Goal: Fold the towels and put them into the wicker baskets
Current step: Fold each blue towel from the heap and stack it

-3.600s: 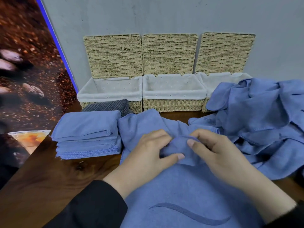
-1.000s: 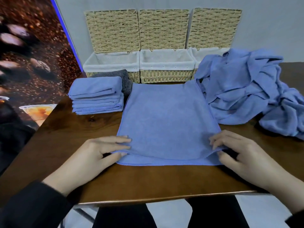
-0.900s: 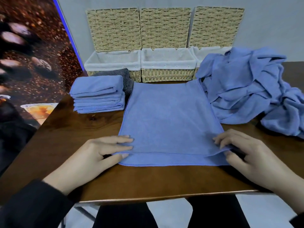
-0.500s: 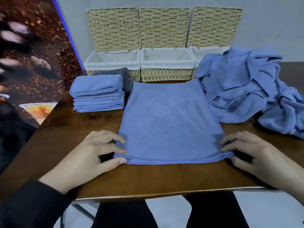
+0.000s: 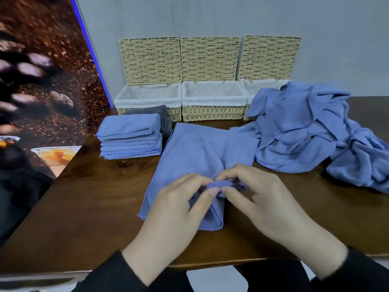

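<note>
Both hands have come together from the towel's corners; left hand (image 5: 176, 209) and right hand (image 5: 261, 199) pinch the blue towel (image 5: 195, 152) bunched mid-desk (image 5: 88, 197).

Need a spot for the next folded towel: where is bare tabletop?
Bare dark wooden table lies left of the blue towel being folded, in front of the stack of folded blue towels. Another patch lies right of the right hand, before the heap of unfolded blue towels. The back is crowded.

Both the left hand (image 5: 179, 209) and right hand (image 5: 261, 199) pinch a bunched blue towel (image 5: 189, 152) at centre; folded towel stack (image 5: 130, 138) at ten o'clock, three wicker baskets (image 5: 212, 102) at twelve.
</note>
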A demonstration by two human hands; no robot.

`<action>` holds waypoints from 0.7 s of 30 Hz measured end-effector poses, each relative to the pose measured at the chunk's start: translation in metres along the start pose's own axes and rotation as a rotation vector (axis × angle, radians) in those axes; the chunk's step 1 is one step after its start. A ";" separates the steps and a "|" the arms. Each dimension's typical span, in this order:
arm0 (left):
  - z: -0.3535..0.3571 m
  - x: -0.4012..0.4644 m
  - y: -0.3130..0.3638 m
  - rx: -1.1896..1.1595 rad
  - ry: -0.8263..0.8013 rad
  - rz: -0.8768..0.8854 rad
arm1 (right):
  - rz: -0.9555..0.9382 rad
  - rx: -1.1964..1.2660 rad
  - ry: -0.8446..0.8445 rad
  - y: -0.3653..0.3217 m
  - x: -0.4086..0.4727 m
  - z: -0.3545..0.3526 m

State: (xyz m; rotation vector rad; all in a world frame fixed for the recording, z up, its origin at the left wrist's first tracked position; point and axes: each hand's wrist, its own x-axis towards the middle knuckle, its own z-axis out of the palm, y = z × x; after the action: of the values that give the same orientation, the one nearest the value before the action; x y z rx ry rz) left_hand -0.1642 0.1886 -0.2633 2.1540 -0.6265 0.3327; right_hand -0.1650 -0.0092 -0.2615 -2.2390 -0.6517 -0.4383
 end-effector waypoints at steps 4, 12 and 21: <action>-0.004 -0.004 -0.003 0.039 -0.067 -0.035 | 0.081 0.059 -0.030 0.002 -0.004 0.007; -0.025 0.006 0.008 -0.121 0.208 -0.111 | 0.099 -0.133 -0.075 0.027 0.004 0.011; -0.099 0.037 -0.012 -0.095 0.555 -0.117 | 0.388 -0.219 0.034 0.042 0.013 -0.048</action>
State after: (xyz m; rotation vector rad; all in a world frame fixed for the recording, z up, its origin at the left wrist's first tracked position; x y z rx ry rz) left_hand -0.1284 0.2619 -0.1945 1.8767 -0.1939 0.7825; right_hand -0.1351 -0.0653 -0.2475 -2.4849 -0.1457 -0.3626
